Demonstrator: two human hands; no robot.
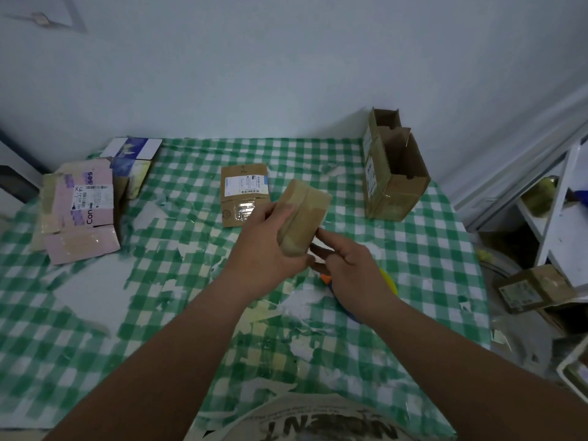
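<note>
Here we are over the worktop [133,316] with its worn green check cloth, and the small brown box [305,214] is up in the air, just above the middle. The left hand [270,246] has it: a clenched grip, thumb across the near face, fingers wrapped round the far side, the box tilted with its top leaning toward 1 o'clock. The right hand [353,265] comes in from 4 o'clock. Its thumb lies against the box's lower right edge and its fingers curl beneath the bottom end, but whether that grip truly clamps the cardboard, I cannot tell.

At 11 o'clock of the box, a flat labelled carton [245,194] lies on the cloth, partly behind the left hand. Out at 9 o'clock sits a pink flattened carton [82,214], with a blue-and-white box [133,157] just behind it. At 2 o'clock stands a tall open carton [394,173], flaps up. Something yellow [390,281] peeks out beneath the right wrist.
</note>
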